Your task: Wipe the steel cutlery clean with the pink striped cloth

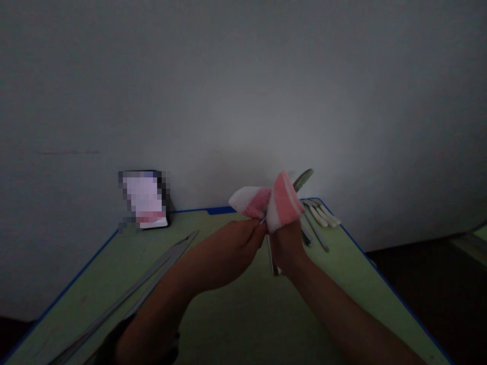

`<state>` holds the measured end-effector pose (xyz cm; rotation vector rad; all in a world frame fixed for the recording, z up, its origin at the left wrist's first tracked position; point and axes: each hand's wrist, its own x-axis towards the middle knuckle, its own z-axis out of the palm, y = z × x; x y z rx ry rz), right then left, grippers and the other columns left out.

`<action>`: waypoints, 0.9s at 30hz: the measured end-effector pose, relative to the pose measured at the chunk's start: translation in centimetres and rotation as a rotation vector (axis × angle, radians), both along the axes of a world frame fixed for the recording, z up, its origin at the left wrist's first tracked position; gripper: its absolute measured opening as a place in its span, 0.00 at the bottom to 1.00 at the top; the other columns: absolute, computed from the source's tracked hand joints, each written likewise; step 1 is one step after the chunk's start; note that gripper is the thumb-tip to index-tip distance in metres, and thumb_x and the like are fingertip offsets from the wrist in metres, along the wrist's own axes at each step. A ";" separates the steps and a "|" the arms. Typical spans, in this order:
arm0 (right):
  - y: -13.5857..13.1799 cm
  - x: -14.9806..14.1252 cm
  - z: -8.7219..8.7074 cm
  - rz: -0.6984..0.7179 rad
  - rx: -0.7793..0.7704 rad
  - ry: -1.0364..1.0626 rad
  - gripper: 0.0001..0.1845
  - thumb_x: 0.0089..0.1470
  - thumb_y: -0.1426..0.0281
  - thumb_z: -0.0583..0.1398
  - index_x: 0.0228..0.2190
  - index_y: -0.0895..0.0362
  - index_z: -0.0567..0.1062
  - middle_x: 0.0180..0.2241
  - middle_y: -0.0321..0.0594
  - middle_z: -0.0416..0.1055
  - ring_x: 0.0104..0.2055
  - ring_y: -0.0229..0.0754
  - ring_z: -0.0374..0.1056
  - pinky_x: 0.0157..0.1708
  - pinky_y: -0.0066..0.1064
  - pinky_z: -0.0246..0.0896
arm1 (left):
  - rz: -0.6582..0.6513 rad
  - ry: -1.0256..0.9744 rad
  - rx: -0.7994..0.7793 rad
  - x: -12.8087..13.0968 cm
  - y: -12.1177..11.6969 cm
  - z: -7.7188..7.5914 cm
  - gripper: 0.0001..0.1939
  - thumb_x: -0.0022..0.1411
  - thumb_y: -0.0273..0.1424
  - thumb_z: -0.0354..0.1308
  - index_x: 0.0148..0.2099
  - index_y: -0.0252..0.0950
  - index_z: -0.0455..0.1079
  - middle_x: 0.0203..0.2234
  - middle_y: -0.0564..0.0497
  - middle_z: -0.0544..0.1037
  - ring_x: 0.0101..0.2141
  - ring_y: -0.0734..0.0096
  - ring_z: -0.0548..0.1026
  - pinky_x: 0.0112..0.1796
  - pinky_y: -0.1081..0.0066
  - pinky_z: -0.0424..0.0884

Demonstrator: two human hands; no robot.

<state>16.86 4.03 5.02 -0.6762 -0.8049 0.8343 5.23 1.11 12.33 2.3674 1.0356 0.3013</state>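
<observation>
A pink-and-white striped cloth is wrapped around a shiny piece of cutlery, a table knife by its look, whose broad end sticks out up and to the right. My right hand is closed on the cloth, its fingers mostly covered by it. At the other end, my left hand pinches the thin metal, fingers pressed together. Part of the cloth hangs out beyond my left fingers. The middle of the knife is hidden in the cloth. Both hands are raised above the green table.
Several white-handled utensils and metal cutlery lie at the back right. A phone-like device with a lit, blurred screen leans on the wall at the back left. A long grey strap-like thing lies along the left side.
</observation>
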 end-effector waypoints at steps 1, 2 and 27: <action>0.2 0.4 0.7 0.038 0.029 0.066 0.09 0.47 0.62 0.58 0.25 0.55 0.71 0.26 0.35 0.70 0.29 0.38 0.65 0.27 0.28 0.62 | 0.007 0.014 0.020 -0.2 -0.1 0.0 0.21 0.68 0.38 0.33 0.30 0.37 0.62 0.21 0.55 0.67 0.23 0.73 0.66 0.28 0.72 0.63; 0.4 0.9 1.5 0.080 0.048 0.132 0.09 0.48 0.62 0.57 0.25 0.54 0.72 0.27 0.35 0.71 0.30 0.38 0.66 0.27 0.28 0.62 | 0.011 0.036 0.026 -0.5 -0.2 0.1 0.21 0.68 0.39 0.33 0.31 0.37 0.62 0.21 0.55 0.67 0.23 0.72 0.66 0.27 0.72 0.63; -1.5 0.9 3.5 0.076 -0.054 0.208 0.15 0.55 0.60 0.49 0.30 0.55 0.71 0.24 0.35 0.68 0.25 0.36 0.64 0.23 0.27 0.60 | -0.210 -0.146 -0.251 -2.2 0.4 0.5 0.14 0.68 0.34 0.42 0.37 0.34 0.66 0.29 0.53 0.77 0.22 0.79 0.73 0.22 0.80 0.70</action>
